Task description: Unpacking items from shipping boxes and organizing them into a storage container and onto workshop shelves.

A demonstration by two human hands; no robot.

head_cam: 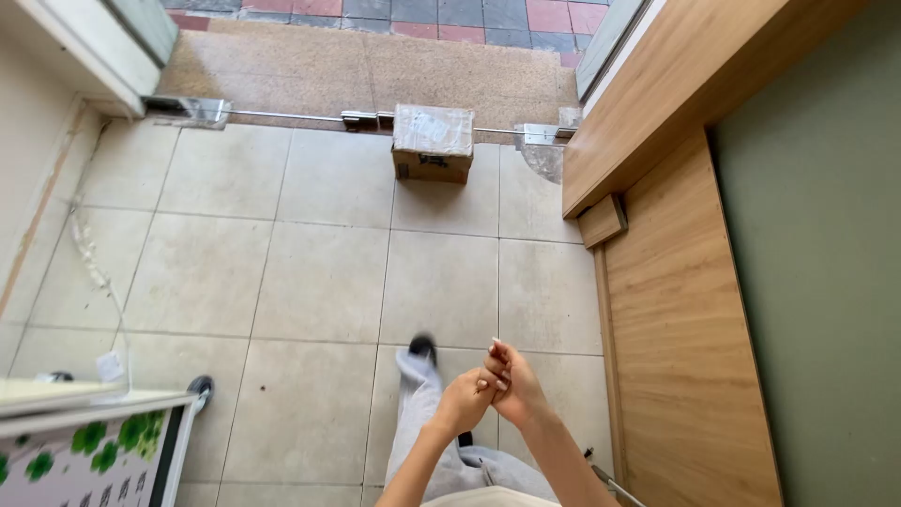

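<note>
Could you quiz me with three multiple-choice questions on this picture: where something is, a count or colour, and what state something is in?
1. Where does the cardboard box sit?
A. on the tiled floor by the door threshold
B. on the wooden counter
C. in the person's hands

2. How many cardboard boxes lie on the floor?
A. one
B. two
C. three

3. How are the person's hands?
A. far apart
B. together in front of the body, holding nothing
C. carrying the box

Answers:
1 A, the box rests on the tiles next to the metal door track.
2 A, only one box shows.
3 B, the left hand and right hand touch each other, and no object shows in either.
</note>
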